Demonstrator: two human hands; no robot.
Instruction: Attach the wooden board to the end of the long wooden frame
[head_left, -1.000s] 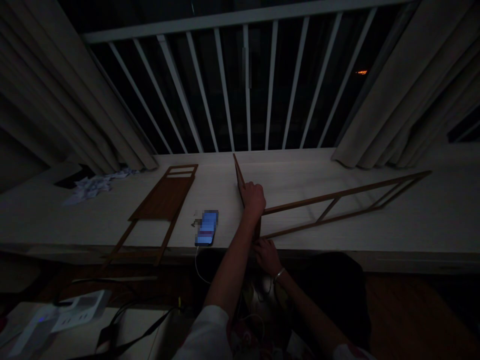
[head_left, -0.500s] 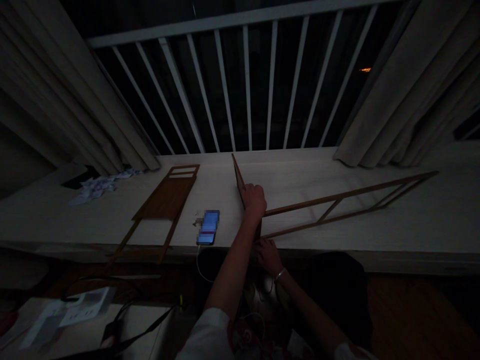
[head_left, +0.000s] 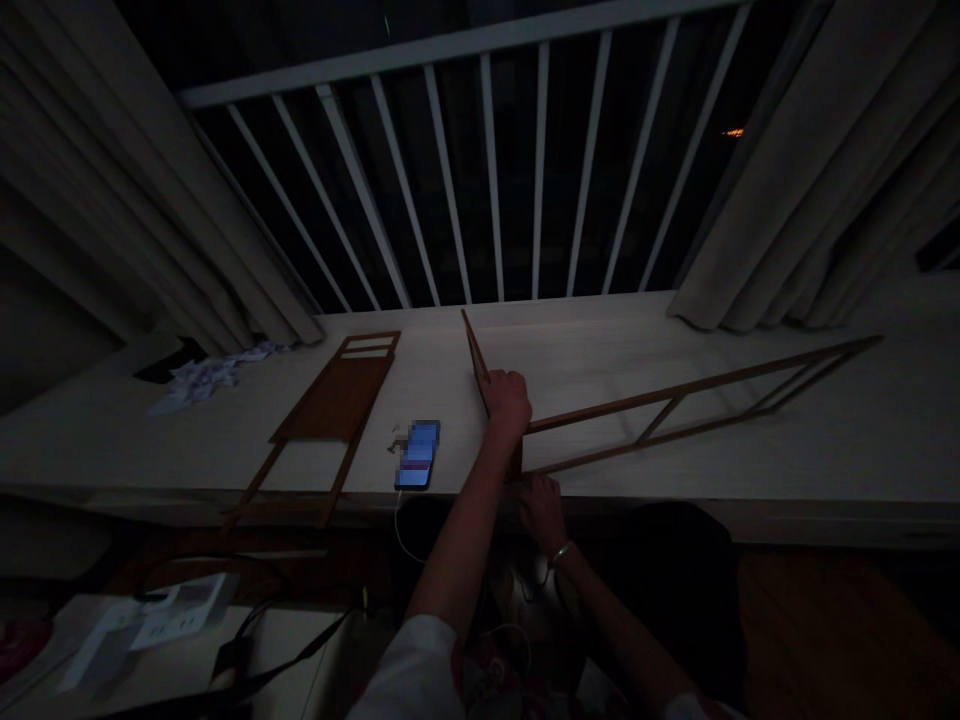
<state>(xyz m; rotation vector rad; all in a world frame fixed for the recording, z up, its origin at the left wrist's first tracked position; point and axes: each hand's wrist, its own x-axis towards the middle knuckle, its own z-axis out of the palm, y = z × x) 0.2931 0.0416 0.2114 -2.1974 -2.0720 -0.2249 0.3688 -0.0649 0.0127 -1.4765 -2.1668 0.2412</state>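
My left hand (head_left: 508, 400) is closed around the edge of a dark brown wooden panel that belongs to a wooden frame (head_left: 630, 405). The panel stands tilted on the white ledge, and two long legs with crossbars stretch from it to the right. Lower down, my right hand (head_left: 541, 508) is at the frame's near bottom corner, by the ledge's front edge. Its fingers are curled in against that corner; what they pinch is too dark to see. A similar wooden frame (head_left: 330, 400) with a panel and slats lies to the left, its legs past the edge.
A lit phone (head_left: 418, 455) with a white cable lies on the ledge (head_left: 600, 350), small pieces beside it. Crumpled papers (head_left: 199, 380) are at the far left. A power strip (head_left: 180, 610) sits on a low table. White railing (head_left: 491, 170) and curtains (head_left: 757, 220) stand behind.
Both hands keep nearly the same places on the wooden frame. The view has shifted slightly; the right hand's fingers look a little changed in pose.
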